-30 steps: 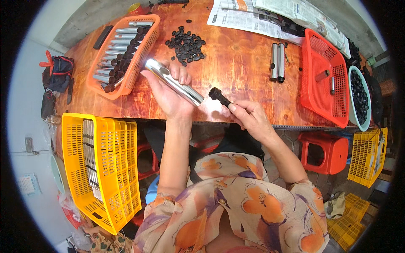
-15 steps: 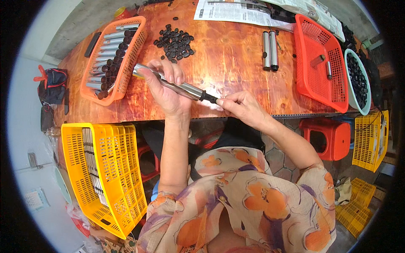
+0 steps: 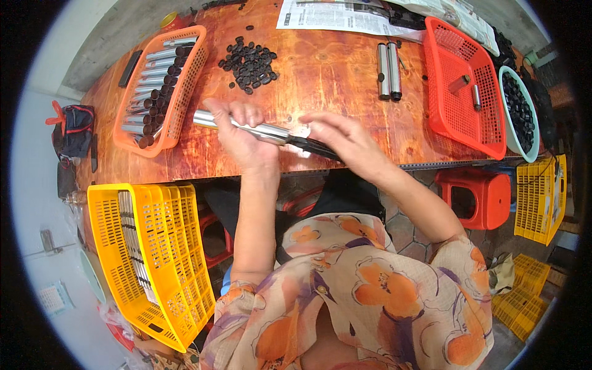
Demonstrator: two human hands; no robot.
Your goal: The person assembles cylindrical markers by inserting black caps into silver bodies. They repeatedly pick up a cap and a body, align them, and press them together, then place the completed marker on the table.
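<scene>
My left hand [image 3: 243, 142] is wrapped around a shiny metal tube [image 3: 270, 131], held tilted above the table near its front edge. From the tube's right end sticks out a long, slim black piece [image 3: 313, 147], which looks split into strips. My right hand [image 3: 357, 145] is beside this piece, fingers stretched out and apart; its palm side hides the far tip. Whether the fingers touch the black piece is hard to see. Two more metal tubes [image 3: 394, 68] with black ends lie on the table beyond my right hand. Small black caps [image 3: 249, 65] are heaped beyond my left.
An orange basket [image 3: 196, 68] of metal tubes stands at the left. On the right are a red basket [image 3: 441, 117] with two short pieces and a pale bowl [image 3: 535, 148] of black parts. A yellow crate [image 3: 179, 246] and red stool [image 3: 487, 191] stand below the table edge.
My right hand has let go of the black piece and opened its fingers. More of the black piece now shows outside the tube. My left hand keeps its grip.
</scene>
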